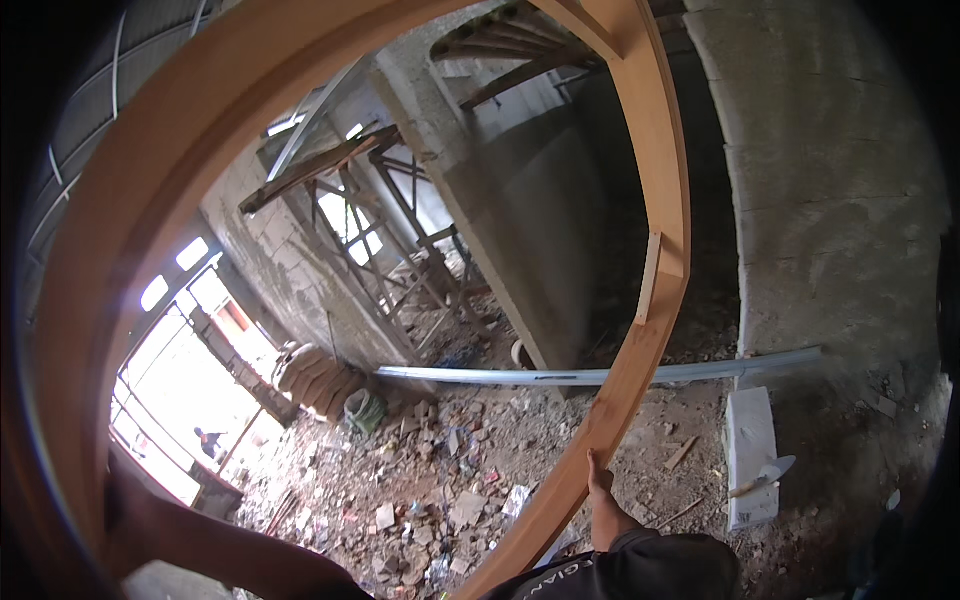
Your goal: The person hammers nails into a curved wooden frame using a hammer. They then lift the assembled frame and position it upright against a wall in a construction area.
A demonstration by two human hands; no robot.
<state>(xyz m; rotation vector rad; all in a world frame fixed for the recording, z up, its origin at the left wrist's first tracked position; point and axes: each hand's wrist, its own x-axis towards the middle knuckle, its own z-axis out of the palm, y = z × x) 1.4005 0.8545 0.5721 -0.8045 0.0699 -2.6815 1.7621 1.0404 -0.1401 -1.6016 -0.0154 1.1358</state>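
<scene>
A large wooden frame (655,170) surrounds much of the view, its long sides bent by the lens. Small wooden pieces are fixed across its right side. My right hand (600,485) grips the lower part of that side, the thumb lying along the wood and the other fingers mostly hidden. At the lower left, my left arm reaches out to the frame's other long side. There my left hand (122,502) is closed against the wood in deep shadow, its fingers barely showing.
A long silver metal bar (480,376) crosses behind the frame. Rubble (430,500) covers the ground. To the right, a trowel (762,477) lies on a white block (750,430) beside a grey wall (830,200). Stacked sacks (310,380), wooden scaffolding (410,215) and a distant person (208,442) stand farther back.
</scene>
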